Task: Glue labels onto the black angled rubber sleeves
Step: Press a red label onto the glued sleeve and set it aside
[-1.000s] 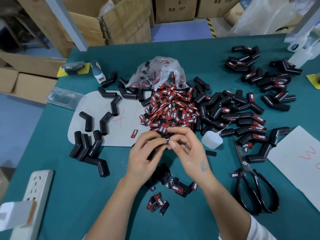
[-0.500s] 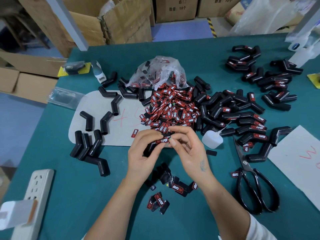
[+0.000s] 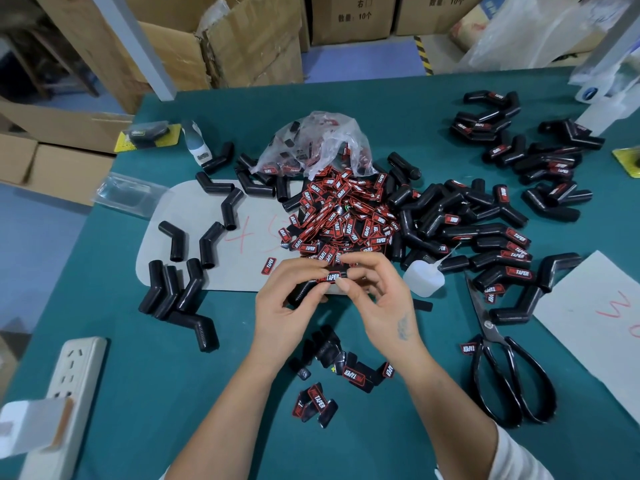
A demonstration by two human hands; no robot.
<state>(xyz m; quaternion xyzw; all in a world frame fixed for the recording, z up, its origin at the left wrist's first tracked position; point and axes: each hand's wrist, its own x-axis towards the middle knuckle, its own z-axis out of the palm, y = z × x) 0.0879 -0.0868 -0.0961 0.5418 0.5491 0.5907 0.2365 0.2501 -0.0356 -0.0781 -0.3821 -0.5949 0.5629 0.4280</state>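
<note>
Behind, cardboard boxes [image 3: 242, 39] flank teal table [image 3: 398, 109].

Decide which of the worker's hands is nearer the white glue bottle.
Right. The right hand lies just beside the glue bottle; the left hand is farther off, beyond it.

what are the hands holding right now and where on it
Both hold one black angled sleeve. The left hand grips its body; the right hand pinches the end bearing the label.
</note>
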